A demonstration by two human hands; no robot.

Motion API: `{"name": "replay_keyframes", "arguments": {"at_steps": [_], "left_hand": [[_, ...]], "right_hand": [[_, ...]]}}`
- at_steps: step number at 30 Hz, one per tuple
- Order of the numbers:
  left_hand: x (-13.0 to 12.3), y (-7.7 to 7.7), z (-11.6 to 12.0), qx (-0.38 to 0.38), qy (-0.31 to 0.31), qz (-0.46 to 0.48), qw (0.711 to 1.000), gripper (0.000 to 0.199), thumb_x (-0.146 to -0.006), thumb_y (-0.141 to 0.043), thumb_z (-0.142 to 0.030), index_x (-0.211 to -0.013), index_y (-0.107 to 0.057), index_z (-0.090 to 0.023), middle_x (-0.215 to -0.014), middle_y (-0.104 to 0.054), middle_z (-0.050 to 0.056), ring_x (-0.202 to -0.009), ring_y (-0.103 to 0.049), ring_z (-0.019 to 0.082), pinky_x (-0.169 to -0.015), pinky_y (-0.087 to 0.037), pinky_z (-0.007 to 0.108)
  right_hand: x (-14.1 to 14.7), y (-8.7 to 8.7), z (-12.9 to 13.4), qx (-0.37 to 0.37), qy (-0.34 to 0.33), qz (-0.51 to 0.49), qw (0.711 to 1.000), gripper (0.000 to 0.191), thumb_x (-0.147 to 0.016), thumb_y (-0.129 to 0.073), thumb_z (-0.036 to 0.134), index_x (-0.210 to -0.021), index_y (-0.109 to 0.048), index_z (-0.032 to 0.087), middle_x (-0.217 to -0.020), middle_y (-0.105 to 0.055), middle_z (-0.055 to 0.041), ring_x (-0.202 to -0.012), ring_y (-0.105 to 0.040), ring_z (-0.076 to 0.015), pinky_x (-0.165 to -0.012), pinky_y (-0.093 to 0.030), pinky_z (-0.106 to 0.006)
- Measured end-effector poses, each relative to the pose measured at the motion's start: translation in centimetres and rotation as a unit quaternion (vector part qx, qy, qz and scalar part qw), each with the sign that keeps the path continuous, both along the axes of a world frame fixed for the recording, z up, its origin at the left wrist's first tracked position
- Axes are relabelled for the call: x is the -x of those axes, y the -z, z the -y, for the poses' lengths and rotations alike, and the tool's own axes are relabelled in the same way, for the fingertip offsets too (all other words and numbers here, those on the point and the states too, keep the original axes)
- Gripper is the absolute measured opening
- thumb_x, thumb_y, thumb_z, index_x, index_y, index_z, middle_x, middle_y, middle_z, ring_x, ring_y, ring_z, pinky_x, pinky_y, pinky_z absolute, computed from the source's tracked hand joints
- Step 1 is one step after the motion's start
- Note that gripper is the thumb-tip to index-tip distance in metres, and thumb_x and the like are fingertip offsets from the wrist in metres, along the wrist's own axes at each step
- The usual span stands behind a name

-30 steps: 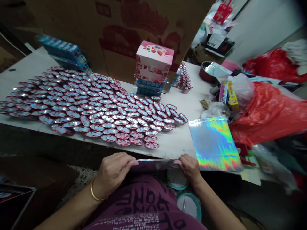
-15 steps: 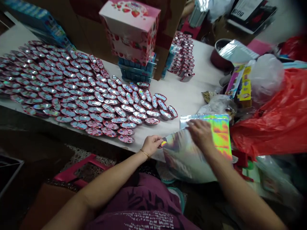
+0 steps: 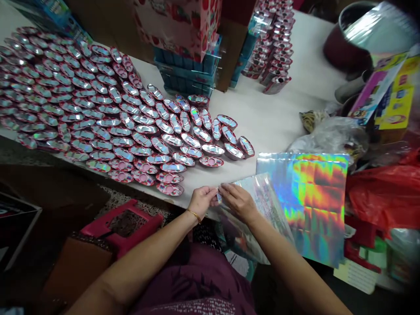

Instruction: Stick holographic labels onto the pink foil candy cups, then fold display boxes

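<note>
Over the table's front edge, my left hand [image 3: 204, 200] and my right hand [image 3: 239, 203] meet with fingertips almost touching. Both are closed in a pinch at the corner of a thin shiny sheet [image 3: 267, 203], where a small glittery bit shows between the fingers. The sheet hangs past the table edge, partly behind my right forearm. Just right of it lie holographic sheets [image 3: 315, 197] with rainbow glare and a grid of lines. Left of my hands stand many small oval containers [image 3: 169, 167], most with shiny silver tops; a few front ones show pink tops.
A strawberry-printed box [image 3: 183, 26] rests on blue trays [image 3: 187, 72] at the back. More small containers [image 3: 275, 57] stand behind. A dark red pot [image 3: 344, 50], plastic bags [image 3: 331, 135] and a red bag [image 3: 383, 192] crowd the right. Below is a pink stool [image 3: 123, 227].
My right hand has moved left along the sheet to join my left hand at its corner. More of the holographic sheets shows on the right. The view has shifted closer.
</note>
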State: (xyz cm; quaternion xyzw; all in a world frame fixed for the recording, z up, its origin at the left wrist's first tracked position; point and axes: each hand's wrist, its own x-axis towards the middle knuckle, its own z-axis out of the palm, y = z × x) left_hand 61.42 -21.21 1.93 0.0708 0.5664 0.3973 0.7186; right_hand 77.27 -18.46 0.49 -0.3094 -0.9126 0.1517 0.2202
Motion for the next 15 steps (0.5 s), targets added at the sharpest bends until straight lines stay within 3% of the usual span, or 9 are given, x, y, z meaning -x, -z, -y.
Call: {"name": "replay_keyframes", "arguments": {"at_steps": [4,6,9,12,15], "left_hand": [[0.5,1.1,-0.2,0.02,-0.011,0.021,1.0,0.037,-0.052,-0.074,-0.039,-0.071,-0.06,-0.011,-0.06,-0.058,-0.001,-0.054,-0.053,0.007,-0.053,-0.047,0.021],[0.8,2.5,-0.5,0.03,-0.007,0.001,1.0,0.031,-0.057,-0.072,-0.037,-0.07,-0.059,-0.012,-0.058,-0.057,-0.002,-0.052,-0.053,0.007,-0.052,-0.047,0.021],[1.6,5.5,-1.2,0.042,0.022,-0.115,0.992,0.021,-0.067,-0.062,-0.034,-0.068,-0.058,-0.014,-0.055,-0.056,-0.002,-0.052,-0.054,0.01,-0.053,-0.047,0.024],[2.6,7.6,-1.6,-0.003,0.083,-0.28,0.956,0.016,-0.073,-0.055,-0.029,-0.077,-0.062,-0.015,-0.068,-0.063,0.003,-0.068,-0.059,0.015,-0.064,-0.049,0.028],[3.3,7.0,-1.4,-0.102,0.075,-0.394,0.91,0.026,-0.075,-0.053,-0.027,-0.098,-0.063,-0.015,-0.1,-0.062,0.008,-0.096,-0.056,0.018,-0.087,-0.043,0.031]], "right_hand": [[1.2,0.5,0.3,0.039,0.04,-0.012,0.998,0.021,-0.084,-0.045,0.014,-0.1,-0.059,0.018,-0.102,-0.061,-0.0101,-0.095,-0.054,-0.0187,-0.082,-0.047,-0.035],[1.8,0.0,0.3,0.085,0.07,-0.021,0.994,0.016,-0.084,-0.045,0.016,-0.09,-0.059,0.018,-0.096,-0.062,-0.0093,-0.09,-0.055,-0.0178,-0.079,-0.047,-0.034],[2.2,-2.1,-0.3,0.179,0.124,-0.062,0.974,0.012,-0.083,-0.046,0.018,-0.081,-0.058,0.018,-0.088,-0.06,-0.0076,-0.085,-0.054,-0.0167,-0.075,-0.046,-0.032],[1.9,-4.2,-1.4,0.276,0.222,-0.136,0.925,0.01,-0.08,-0.05,0.022,-0.073,-0.057,0.019,-0.08,-0.058,-0.0039,-0.078,-0.053,-0.0146,-0.068,-0.044,-0.028],[1.9,-4.8,-2.4,0.375,0.324,-0.221,0.84,0.012,-0.076,-0.055,0.027,-0.069,-0.058,0.018,-0.074,-0.056,-0.0008,-0.069,-0.051,-0.0119,-0.061,-0.04,-0.024]]}}
